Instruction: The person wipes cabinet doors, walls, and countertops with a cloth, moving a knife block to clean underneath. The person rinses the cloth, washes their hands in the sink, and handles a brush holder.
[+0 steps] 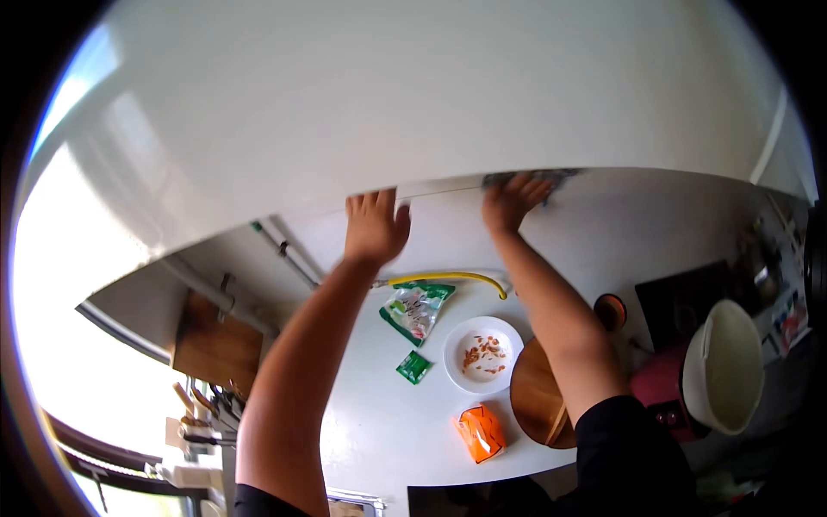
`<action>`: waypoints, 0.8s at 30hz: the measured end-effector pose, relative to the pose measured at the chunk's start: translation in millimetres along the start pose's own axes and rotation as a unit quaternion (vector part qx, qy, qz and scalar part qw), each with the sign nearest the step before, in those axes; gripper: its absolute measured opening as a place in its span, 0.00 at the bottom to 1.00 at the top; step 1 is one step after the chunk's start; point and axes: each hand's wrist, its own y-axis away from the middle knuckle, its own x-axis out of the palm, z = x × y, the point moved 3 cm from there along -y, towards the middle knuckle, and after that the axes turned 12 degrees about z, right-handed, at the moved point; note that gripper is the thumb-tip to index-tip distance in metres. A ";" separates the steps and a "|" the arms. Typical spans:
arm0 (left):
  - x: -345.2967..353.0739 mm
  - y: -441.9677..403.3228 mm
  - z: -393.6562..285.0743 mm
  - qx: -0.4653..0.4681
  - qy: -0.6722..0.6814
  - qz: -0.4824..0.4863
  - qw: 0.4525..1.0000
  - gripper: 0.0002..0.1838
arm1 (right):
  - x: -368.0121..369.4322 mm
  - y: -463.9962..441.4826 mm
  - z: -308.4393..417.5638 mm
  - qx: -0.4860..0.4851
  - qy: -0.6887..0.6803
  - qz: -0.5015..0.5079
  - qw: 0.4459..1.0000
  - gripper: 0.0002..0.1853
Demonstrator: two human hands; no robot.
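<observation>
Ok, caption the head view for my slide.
Left hand and right hand at the lower edge of a white panel, above a counter with a white dish of brown pieces.

The broad white overhead panel [431,95] is smooth and glossy, with pale reflections. The green-and-white triangular bag [418,310] and the orange blocky packet [481,433] look like shiny plastic film (the bag visibly creased). The white round dish [482,327] looks glazed, the brown rectangular board [215,345] wooden, the white tabletop [366,431] smooth.
</observation>
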 end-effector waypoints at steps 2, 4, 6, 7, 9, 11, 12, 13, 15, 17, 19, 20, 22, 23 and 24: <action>28.6 93.1 27.9 -0.086 0.036 -0.023 0.995 0.33 | 0.5 53.8 62.3 -0.110 0.101 0.123 0.981 0.44; 61.4 185.1 49.3 -0.135 0.091 0.040 0.986 0.28 | 7.4 86.7 100.3 -0.275 0.089 0.233 0.928 0.40; 90.1 265.8 49.1 -0.188 0.093 0.095 0.973 0.28 | 18.9 103.0 119.2 -0.548 0.120 0.152 0.813 0.28; 99.6 301.7 43.2 -0.227 0.080 0.119 0.963 0.27 | 30.9 87.5 119.7 -0.590 0.119 0.168 0.780 0.28; 118.8 365.2 38.6 -0.289 0.090 0.171 0.938 0.29 | 18.2 50.1 133.3 -0.594 0.136 0.243 0.755 0.29; 132.0 406.7 36.0 -0.322 0.097 0.183 0.924 0.31 | -34.4 2.0 167.4 -0.552 0.198 0.179 0.790 0.35; 141.1 421.2 36.4 -0.315 0.092 0.199 0.923 0.32 | -53.1 -24.6 189.7 -0.538 0.187 0.104 0.815 0.37; 148.5 433.2 32.3 -0.308 0.089 0.221 0.921 0.33 | -72.5 -45.5 213.5 -0.510 0.225 0.012 0.830 0.40; 159.3 443.4 24.1 -0.325 0.096 0.206 0.918 0.33 | -96.7 -69.2 255.3 -0.531 0.124 -0.110 0.831 0.42; 165.0 443.7 26.3 -0.337 0.097 0.192 0.917 0.34 | -79.8 -54.0 283.8 -0.494 0.183 -0.114 0.842 0.40; 163.7 443.9 22.0 -0.311 0.100 0.179 0.928 0.34 | -48.6 -4.4 293.2 -0.516 0.239 -0.049 0.821 0.37; 160.0 443.3 21.0 -0.315 0.106 0.179 0.926 0.34 | -25.9 26.4 282.3 -0.551 0.252 0.002 0.796 0.35; 152.7 441.3 20.0 -0.314 0.094 0.156 0.932 0.33 | 34.7 84.4 231.4 -0.681 0.263 0.117 0.673 0.31; 156.0 442.9 20.8 -0.307 0.083 0.162 0.934 0.34 | 50.6 106.3 202.3 -0.704 0.256 0.177 0.638 0.30; 157.2 442.5 20.8 -0.309 0.087 0.154 0.935 0.34 | 51.2 106.8 199.4 -0.716 0.254 0.201 0.619 0.30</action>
